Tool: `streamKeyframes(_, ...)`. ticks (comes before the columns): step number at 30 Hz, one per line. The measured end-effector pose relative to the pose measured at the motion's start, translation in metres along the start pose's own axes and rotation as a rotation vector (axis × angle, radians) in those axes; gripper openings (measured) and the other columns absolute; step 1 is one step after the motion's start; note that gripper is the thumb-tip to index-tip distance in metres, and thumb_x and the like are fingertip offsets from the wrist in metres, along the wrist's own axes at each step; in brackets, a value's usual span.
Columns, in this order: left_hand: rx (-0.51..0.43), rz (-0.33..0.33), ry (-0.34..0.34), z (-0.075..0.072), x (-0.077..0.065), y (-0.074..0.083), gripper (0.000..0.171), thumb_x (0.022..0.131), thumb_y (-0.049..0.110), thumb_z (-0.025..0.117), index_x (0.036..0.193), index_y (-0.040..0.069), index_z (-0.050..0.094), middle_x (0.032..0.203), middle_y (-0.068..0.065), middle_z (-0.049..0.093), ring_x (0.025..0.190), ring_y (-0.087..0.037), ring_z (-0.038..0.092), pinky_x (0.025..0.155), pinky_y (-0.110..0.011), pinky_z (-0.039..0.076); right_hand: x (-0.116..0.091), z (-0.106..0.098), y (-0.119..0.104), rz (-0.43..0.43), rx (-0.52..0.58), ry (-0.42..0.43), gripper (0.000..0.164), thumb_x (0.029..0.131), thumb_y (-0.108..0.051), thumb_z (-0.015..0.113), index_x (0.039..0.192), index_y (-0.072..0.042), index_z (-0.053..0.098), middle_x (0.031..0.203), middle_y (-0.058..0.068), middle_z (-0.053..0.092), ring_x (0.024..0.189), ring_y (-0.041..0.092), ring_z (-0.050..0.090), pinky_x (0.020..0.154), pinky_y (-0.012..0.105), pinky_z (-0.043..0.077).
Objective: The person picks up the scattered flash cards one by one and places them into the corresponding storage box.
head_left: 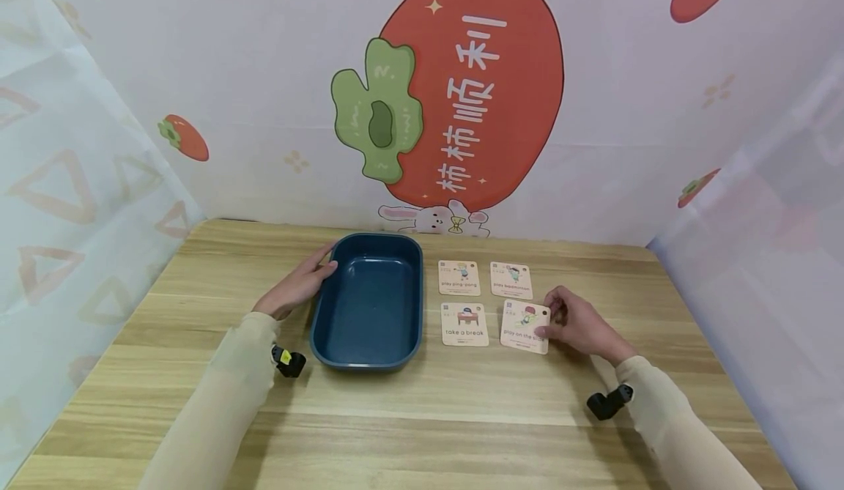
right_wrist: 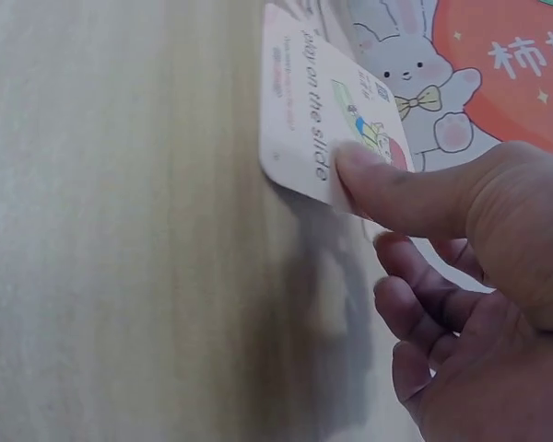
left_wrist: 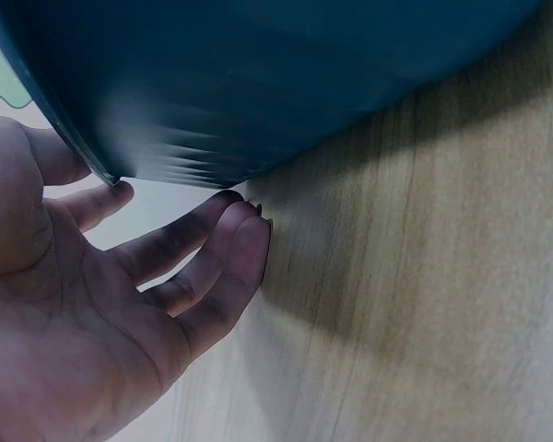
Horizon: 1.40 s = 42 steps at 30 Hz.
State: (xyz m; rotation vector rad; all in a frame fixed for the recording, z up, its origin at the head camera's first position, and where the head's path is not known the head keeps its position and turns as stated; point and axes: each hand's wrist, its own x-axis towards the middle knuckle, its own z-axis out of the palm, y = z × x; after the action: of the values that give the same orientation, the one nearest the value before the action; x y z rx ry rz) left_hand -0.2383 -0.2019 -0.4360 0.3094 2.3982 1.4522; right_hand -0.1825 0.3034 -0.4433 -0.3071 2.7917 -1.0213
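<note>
- So the "play on the slide" card [head_left: 517,323] is at the near right of a four-card group, just right of the blue tray [head_left: 367,318]. The right hand [head_left: 582,323] has its right edge pinched, thumb on top and fingers underneath.
- That thumb covers part of the right edge and the end of "slide" in the head view. Can't really see the fingertips under the card. The right wrist view shows the whole title, though the smaller print is too blurry for me.
- The card's top faces away from the person, turned slightly clockwise. It's near-square, so I can't call a long axis. Right side's tipped up off the worktop [head_left: 461,424], with a shadow below.
- Its neighbours read "play ping-pong" [head_left: 459,278], "play badminton" [head_left: 511,280] and "take a break" [head_left: 464,324], all facing the same way.
- Left hand [head_left: 298,286] holds the tray's left side: thumb hooked over the rim, fingers slightly bent along the outside. The thumb tip is hidden by the tray in the left wrist view. Tray's long axis points away from the person.
- Behind it all, a backdrop [head_left: 613,109] with a big persimmon and sideways "柿柿顺利"; smaller persimmons get cut off up top.
</note>
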Motion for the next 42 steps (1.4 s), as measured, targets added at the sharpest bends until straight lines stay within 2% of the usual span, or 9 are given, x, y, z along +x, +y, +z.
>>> streamKeyframes(3,-0.005,-0.003,-0.003,0.0,0.001,-0.001,0.061,0.113,0.028,0.034,0.165,0.014,0.005,0.169,-0.018,0.002,0.151,-0.047,0.009,0.117,-0.067,0.014,-0.002,-0.003,-0.003,-0.017,0.033,0.016,0.032,0.087,-0.001,0.079,0.106,0.001,0.053,0.092,0.01,0.055,0.083,0.023,0.05,0.065,0.025,0.044)
streamKeyframes(8,-0.022,0.0,-0.01,-0.001,0.0,0.0,0.061,0.113,0.028,0.034,0.165,0.015,0.005,0.169,-0.019,0.003,0.151,-0.047,0.011,0.117,-0.067,0.016,-0.003,-0.008,-0.004,-0.093,0.051,0.055,0.023,0.087,0.006,0.076,0.1,0.001,0.057,0.089,0.009,0.059,0.082,0.023,0.055,0.067,0.025,0.047)
streamKeyframes(16,-0.03,0.001,-0.011,-0.001,-0.002,0.003,0.061,0.113,0.029,0.035,0.165,0.015,0.006,0.169,-0.017,0.002,0.151,-0.046,0.011,0.117,-0.067,0.016,-0.003,-0.013,-0.006,-0.167,-0.051,0.106,0.018,0.088,0.003,0.076,0.102,-0.003,0.067,0.087,0.003,0.064,0.081,0.019,0.058,0.066,0.028,0.046)
streamKeyframes(22,-0.027,-0.002,-0.009,-0.001,-0.001,0.002,0.061,0.113,0.029,0.035,0.165,0.015,0.006,0.169,-0.017,0.002,0.151,-0.046,0.011,0.117,-0.066,0.017,-0.004,-0.018,-0.012,-0.159,-0.079,0.082,0.01,0.092,0.001,0.072,0.101,-0.004,0.072,0.088,0.001,0.068,0.083,0.019,0.06,0.068,0.032,0.047)
streamKeyframes(30,-0.016,-0.005,-0.002,-0.001,0.0,0.002,0.061,0.113,0.029,0.035,0.165,0.014,0.007,0.169,-0.018,0.004,0.151,-0.046,0.011,0.117,-0.066,0.016,-0.008,-0.028,-0.023,-0.127,-0.008,0.015,0.003,0.097,-0.005,0.068,0.099,-0.006,0.071,0.088,0.003,0.067,0.082,0.018,0.058,0.07,0.031,0.047)
streamKeyframes(42,-0.024,-0.017,-0.004,0.0,-0.002,0.002,0.061,0.113,0.03,0.036,0.165,0.016,0.008,0.169,-0.017,0.004,0.151,-0.047,0.013,0.117,-0.067,0.017,-0.005,-0.029,-0.05,-0.137,0.044,0.075,0.007,0.099,-0.013,0.068,0.102,-0.007,0.07,0.09,0.002,0.067,0.084,0.019,0.058,0.074,0.032,0.046)
